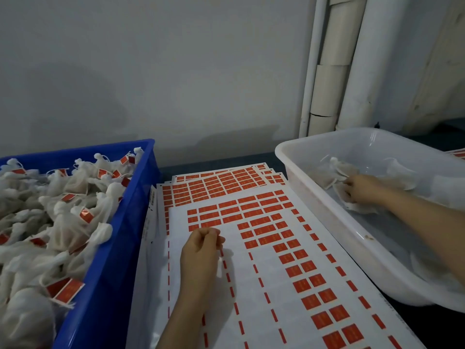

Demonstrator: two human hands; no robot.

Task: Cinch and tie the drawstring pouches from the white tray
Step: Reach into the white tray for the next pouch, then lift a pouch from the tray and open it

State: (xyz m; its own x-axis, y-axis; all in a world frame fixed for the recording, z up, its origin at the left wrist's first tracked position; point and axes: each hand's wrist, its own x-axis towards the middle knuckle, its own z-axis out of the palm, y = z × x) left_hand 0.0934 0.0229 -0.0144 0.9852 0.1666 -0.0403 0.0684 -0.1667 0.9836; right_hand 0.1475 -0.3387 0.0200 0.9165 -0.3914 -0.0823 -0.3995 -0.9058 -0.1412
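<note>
Starting well to the left of the left hand (pixel 201 250), a blue crate (pixel 130 222) is seen heaped with tied pouches (pixel 75 217), each knotted at the neck and carrying a red tag; these are judged to be finished work. The left hand itself is held over the sticker sheets (pixel 276 285) with its fingers curled in towards the thumb; whether anything is pinched there cannot be told. To the right of it, past the sheets, the white tray (pixel 327 137) is set, and the right hand (pixel 362 188) is reached into it. Its fingers are bent down over a loose pouch (pixel 357 209), which appears to be gripped by its fabric. More untied pouches (pixel 334 170) lie just beyond the fingertips, towards the tray's far wall.

The step in hand is judged to be the fetching of one pouch. It is best done if a single pouch is separated from its neighbours before it is lifted, since thin fabric and trailing strings could be snagged together. The pouch should be taken near its open neck, so that the drawstring ends can be found at once by the left hand, which should be freed and brought across to meet it. The contents should be settled low before the neck is cinched.
</note>
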